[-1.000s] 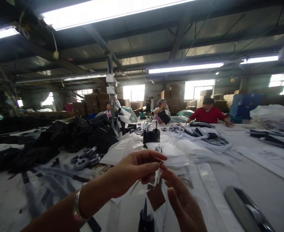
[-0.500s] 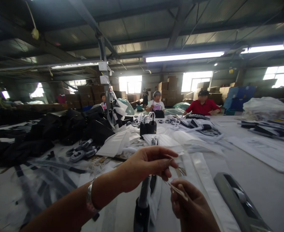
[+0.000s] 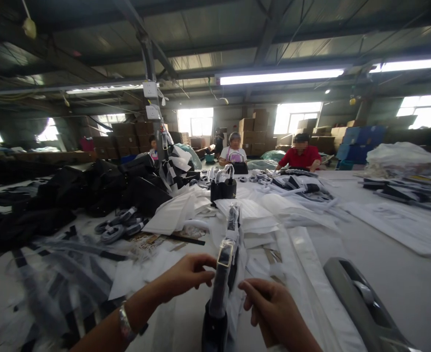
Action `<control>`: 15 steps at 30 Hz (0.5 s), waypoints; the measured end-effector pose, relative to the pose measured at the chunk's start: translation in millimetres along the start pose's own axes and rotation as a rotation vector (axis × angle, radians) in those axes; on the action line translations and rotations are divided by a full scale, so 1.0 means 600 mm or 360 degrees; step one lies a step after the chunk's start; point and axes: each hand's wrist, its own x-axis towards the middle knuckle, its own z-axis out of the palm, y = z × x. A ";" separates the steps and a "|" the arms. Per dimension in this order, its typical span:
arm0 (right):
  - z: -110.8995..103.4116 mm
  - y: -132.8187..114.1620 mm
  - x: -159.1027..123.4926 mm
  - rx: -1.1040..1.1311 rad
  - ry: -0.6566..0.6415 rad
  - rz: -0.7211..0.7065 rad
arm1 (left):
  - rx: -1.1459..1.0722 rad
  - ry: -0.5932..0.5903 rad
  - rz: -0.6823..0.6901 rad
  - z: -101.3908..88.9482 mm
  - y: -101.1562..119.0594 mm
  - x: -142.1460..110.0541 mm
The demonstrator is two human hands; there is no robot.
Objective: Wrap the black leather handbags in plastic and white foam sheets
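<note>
In front of me stands a black handbag (image 3: 215, 328), partly cut off by the lower edge. Its upright handle (image 3: 220, 283) is wrapped in clear plastic and carries a gold-coloured buckle (image 3: 225, 253). My left hand (image 3: 189, 276), with a silver bracelet (image 3: 126, 322) on the wrist, is at the handle's left side, thumb and forefinger apart. I cannot tell whether its fingertips touch the plastic. To the right of the handle, my right hand (image 3: 270, 303) has thumb and forefinger pinched together; anything between them is too small to make out.
A grey tape dispenser-like tool (image 3: 362, 303) lies at right. White sheets (image 3: 252, 215) and coiled wrapped handles (image 3: 118, 227) cover the table's middle. Black bags (image 3: 108, 186) pile up at left, plastic-wrapped straps (image 3: 68, 278) below them. Co-workers (image 3: 233, 152) sit across the table.
My hands were together above the bag, the right pinching a thin pale strip or cord. They have parted and lowered to either side of the handle; the strip no longer shows.
</note>
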 end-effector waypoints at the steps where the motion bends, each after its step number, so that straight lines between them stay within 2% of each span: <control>1: 0.007 -0.004 0.007 0.0030 -0.0085 0.0003 | -0.0029 -0.0096 -0.0006 0.008 -0.004 0.002; 4: 0.025 -0.013 0.027 0.0126 -0.0304 -0.0003 | -0.0151 -0.0303 0.0009 0.028 -0.001 0.009; 7: 0.032 -0.017 0.043 0.0160 -0.0386 -0.0042 | -0.0234 -0.0390 0.0013 0.033 0.006 0.015; 11: 0.028 -0.019 0.051 0.0080 -0.0394 -0.0062 | -0.0241 -0.0226 -0.0006 0.015 -0.006 0.012; 15: 0.017 -0.017 0.032 0.0105 -0.0417 -0.0031 | -0.0334 -0.0027 -0.0047 -0.012 -0.026 -0.014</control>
